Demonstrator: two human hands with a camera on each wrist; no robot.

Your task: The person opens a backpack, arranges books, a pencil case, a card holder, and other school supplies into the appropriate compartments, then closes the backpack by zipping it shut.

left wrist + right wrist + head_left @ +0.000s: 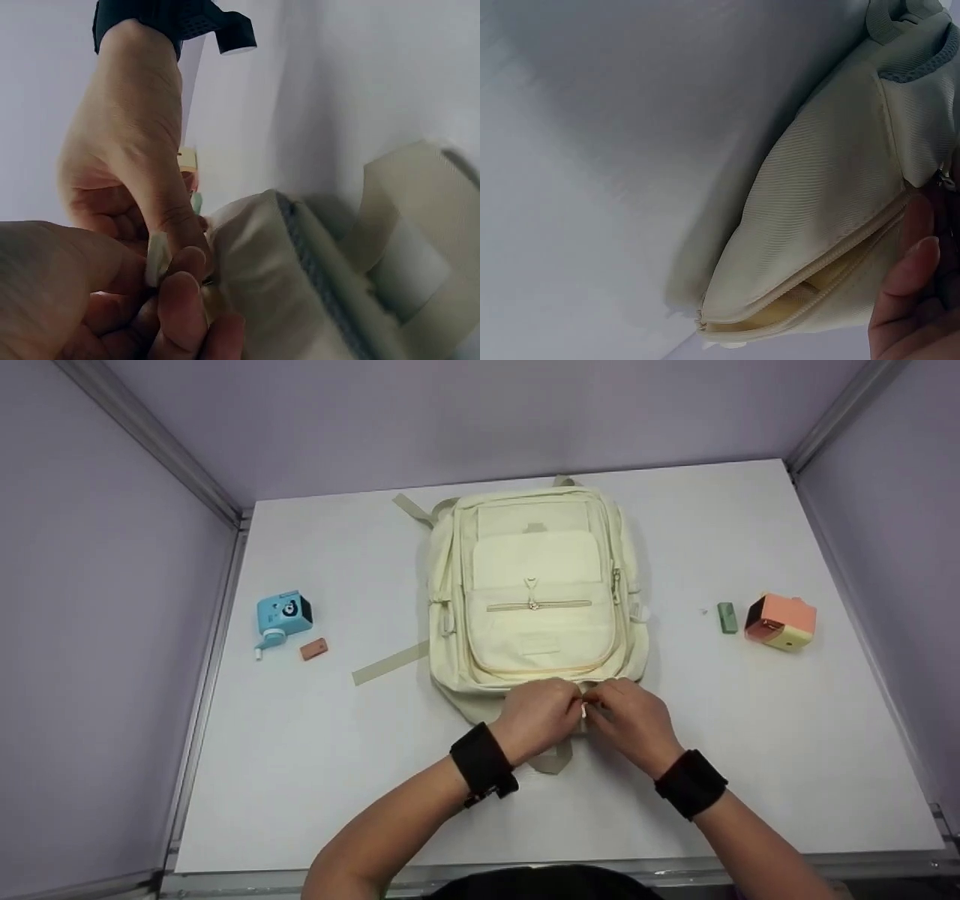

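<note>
A cream backpack (536, 562) lies front up on the white table, its top end towards me. At that end both hands meet. My left hand (541, 712) has its fingers curled at the bag's edge, pinching a small pale zipper pull (156, 259). Right against it, my right hand (634, 720) also pinches at the zipper pull, its fingertips partly hidden behind the other fingers. In the right wrist view, the main zipper (810, 289) gapes along one corner, with yellowish lining showing inside. A loop handle (551, 757) sticks out below the hands.
A blue crank pencil sharpener (283, 615) and a brown eraser (314, 649) lie at the left. To the right are a green eraser (727, 618) and an orange-and-yellow box-shaped sharpener (784, 621). A loose strap (390, 663) extends left from the bag. Purple panels (97, 607) enclose the table.
</note>
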